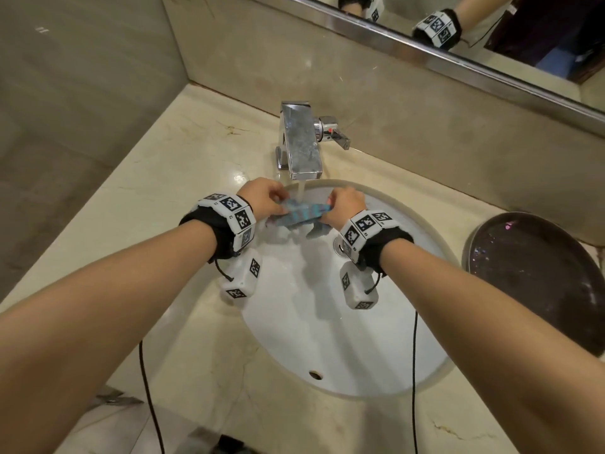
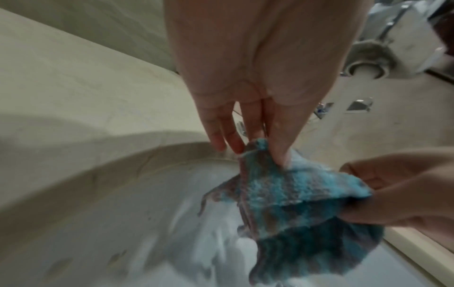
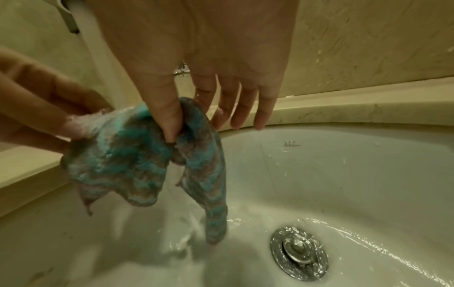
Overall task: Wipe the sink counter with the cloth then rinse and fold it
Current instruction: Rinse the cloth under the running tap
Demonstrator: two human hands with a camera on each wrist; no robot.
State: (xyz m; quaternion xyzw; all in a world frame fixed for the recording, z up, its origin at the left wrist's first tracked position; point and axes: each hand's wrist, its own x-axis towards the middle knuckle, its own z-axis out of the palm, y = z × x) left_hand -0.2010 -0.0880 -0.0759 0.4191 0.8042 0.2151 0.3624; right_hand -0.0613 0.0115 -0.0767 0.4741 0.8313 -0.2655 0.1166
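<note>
A wet cloth [image 1: 299, 215] striped teal and grey-brown hangs over the white sink basin [image 1: 327, 322], right under the water running from the chrome tap [image 1: 299, 139]. My left hand [image 1: 262, 198] pinches its left end between thumb and fingers; the cloth [image 2: 290, 194] bunches below that hand [image 2: 267, 147]. My right hand [image 1: 343, 204] pinches the right end, thumb pressed into a fold of the cloth [image 3: 137, 155] with the other fingers [image 3: 243, 110] hanging straight. One corner trails down toward the basin floor.
The beige marble counter [image 1: 163, 198] surrounds the basin. A dark round tray [image 1: 537, 276] lies on the counter at the right. The metal drain plug [image 3: 298, 252] sits at the basin bottom, water streaming past it. A mirror [image 1: 491, 34] hangs above the backsplash.
</note>
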